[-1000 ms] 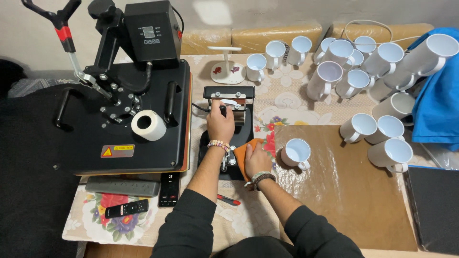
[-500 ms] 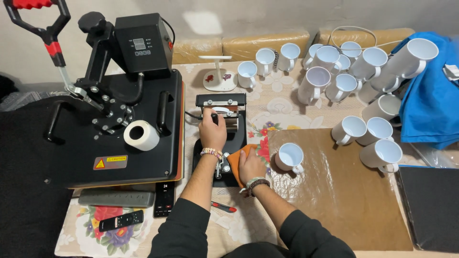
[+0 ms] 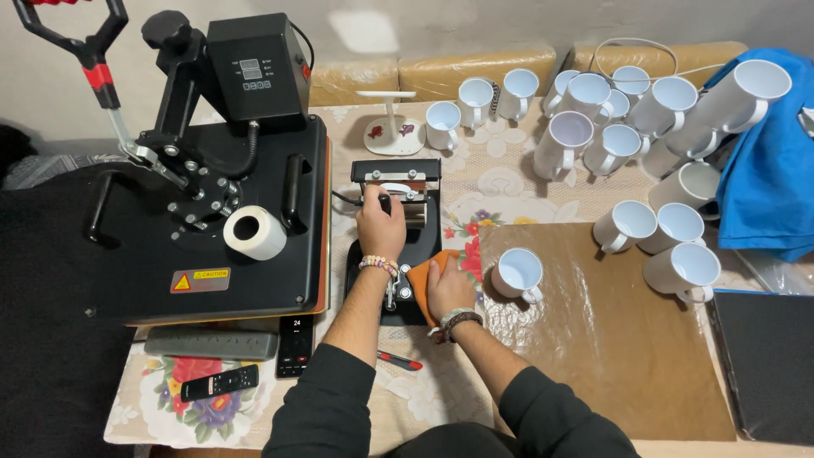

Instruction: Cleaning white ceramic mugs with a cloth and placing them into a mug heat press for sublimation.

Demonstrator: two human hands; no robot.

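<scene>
A small black mug press stands in the middle of the table. My left hand is closed around its black lever handle. My right hand rests on an orange cloth at the press's right side, fingers curled over it. Just right of that hand a white mug stands upright on a brown sheet.
A large black heat press with a white tape roll fills the left. Several white mugs crowd the back and right, beside a blue cloth. A power strip, phone, remote and red pen lie near the front edge.
My view has shifted slightly; both hands stay on the mug press handle and the orange cloth, with little visible movement.
</scene>
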